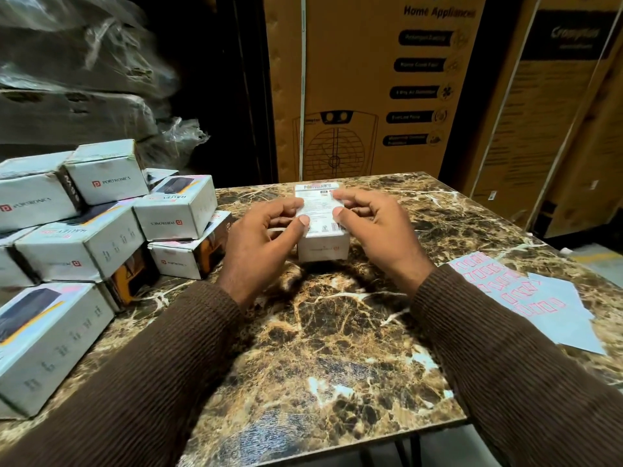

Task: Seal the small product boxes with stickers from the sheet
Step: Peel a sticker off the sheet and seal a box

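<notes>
A stack of boxes [101, 224] waits at left. The left hand [266, 237] and right hand [374, 230] pinch one box [322, 227] at mid-table by its sides. It looks positioned for sealing; next, a sticker must be peeled from the sheet [526, 294] at right.

Bare left hand [266, 237] and bare right hand [374, 230], no rings, watch or gloves visible. Short trimmed nails. Dark brown ribbed-knit left sleeve [135, 382] and matching right sleeve [526, 375], fine vertical cord texture, snug cuffs ending at wrists. No logos or markings on fabric.
</notes>
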A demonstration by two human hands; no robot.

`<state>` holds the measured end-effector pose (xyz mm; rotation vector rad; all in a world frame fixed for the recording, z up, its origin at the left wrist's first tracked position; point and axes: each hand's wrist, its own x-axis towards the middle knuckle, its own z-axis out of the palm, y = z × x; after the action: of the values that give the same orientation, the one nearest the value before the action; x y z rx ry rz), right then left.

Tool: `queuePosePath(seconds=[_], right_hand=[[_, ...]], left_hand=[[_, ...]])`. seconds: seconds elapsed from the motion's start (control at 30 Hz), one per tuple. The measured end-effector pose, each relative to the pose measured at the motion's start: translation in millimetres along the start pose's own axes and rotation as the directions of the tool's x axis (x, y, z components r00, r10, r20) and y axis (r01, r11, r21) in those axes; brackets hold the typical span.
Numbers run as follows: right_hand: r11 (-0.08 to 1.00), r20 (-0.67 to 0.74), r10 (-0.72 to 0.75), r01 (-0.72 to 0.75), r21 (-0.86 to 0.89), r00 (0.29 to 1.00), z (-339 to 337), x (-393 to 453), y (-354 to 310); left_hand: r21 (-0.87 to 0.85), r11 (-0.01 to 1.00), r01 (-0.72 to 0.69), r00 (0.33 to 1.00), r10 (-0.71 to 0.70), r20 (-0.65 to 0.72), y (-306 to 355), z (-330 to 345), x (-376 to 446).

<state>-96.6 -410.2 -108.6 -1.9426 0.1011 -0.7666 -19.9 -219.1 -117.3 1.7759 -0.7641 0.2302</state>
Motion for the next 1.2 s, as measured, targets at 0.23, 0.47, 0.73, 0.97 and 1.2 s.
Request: queuePosePath(seconds=[0.23, 0.47, 0.73, 0.97, 1.2], right_hand=[[0.987, 0.085, 0.113, -0.102, -0.123, 0.990, -2.2, -2.4, 1.8], [0.979, 0.148, 0.111, -0.083, -0.184, 0.983, -8.6, -0.3, 2.1], [0.953, 0.088, -0.027, 0.052, -0.298, 0.996, -5.3, -3.0, 1.3], [0.946, -0.141, -0.256, 0.219, -0.238, 0.956, -7.9, -1.2, -4.2], [0.934, -0.104, -0.314, 0.288, -0.211, 0.944, -7.3, -1.9, -7.6]], left_hand=[[0.067, 0.988, 0.137, 0.980, -0.145, 0.137, -4.2, 0.4, -2.3], [0.255, 0.962, 0.097, 0.985, -0.129, 0.112, -7.7, -1.4, 1.3], [0.269, 0.963, -0.003, 1.000, -0.005, 0.027, -9.0, -2.4, -0.9], [0.139, 0.968, -0.208, 0.972, 0.220, -0.083, 8.9, -0.7, -1.3], [0.179, 0.951, -0.251, 0.954, 0.275, -0.123, 5.9, -3.0, 0.7]])
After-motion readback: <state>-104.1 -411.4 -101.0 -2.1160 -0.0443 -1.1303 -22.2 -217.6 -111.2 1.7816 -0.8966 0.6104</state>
